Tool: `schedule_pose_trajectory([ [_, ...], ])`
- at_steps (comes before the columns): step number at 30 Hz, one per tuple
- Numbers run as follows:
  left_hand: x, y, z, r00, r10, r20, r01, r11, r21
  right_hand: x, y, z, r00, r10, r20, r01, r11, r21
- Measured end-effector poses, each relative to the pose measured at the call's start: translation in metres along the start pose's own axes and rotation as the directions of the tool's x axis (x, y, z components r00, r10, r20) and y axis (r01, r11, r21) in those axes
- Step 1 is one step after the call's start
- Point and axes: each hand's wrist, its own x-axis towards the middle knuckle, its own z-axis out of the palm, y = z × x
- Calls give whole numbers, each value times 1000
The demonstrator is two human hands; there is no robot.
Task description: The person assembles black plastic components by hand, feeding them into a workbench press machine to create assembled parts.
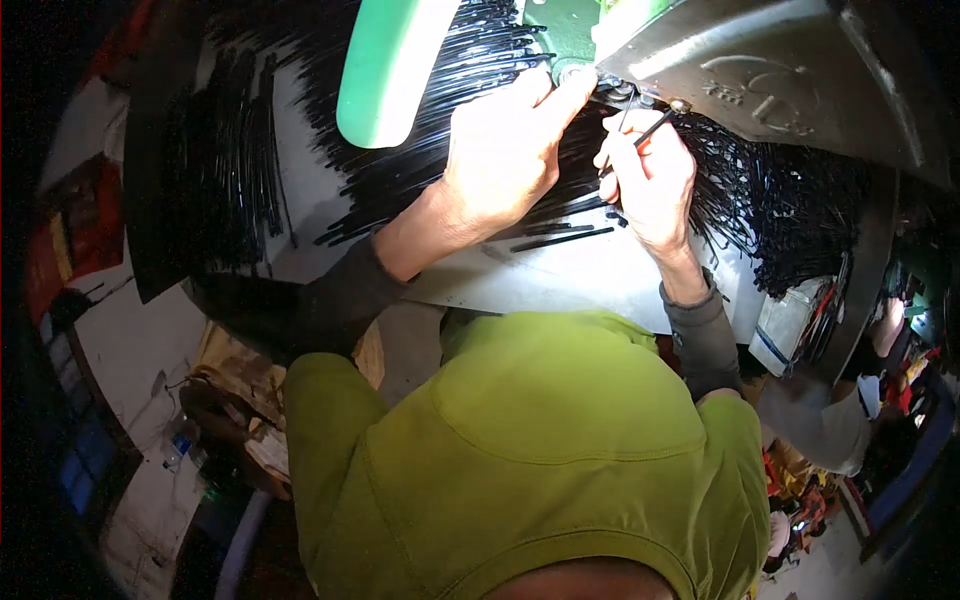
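Bright light washes out my left hand. Its fingers are bent together against the metal fitting of a green machine, and whatever they pinch is lost in the glare. To its right, my right hand grips a thin black rod between thumb and fingers. The rod slants up toward small metal parts below a big grey metal cover. Under and around both hands lie many similar black rods on a pale tabletop.
A rounded light-green panel hangs at the upper left, close to my left hand. More black rods lie in a bundle at the far left, and a dense pile is at the right. A whitish box stands by the table's right edge.
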Motion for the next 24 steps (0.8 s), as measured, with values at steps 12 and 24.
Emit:
schedule_pose_trajectory([
  [12,-2,7,-17,975,134,179,-147,987,63,-7,-8,-6,984,128,126,-167,909,381],
  [24,-13,-11,-63,443,-140,886,830,-309,-464,-10,6,11,973,-117,197,-21,809,587],
])
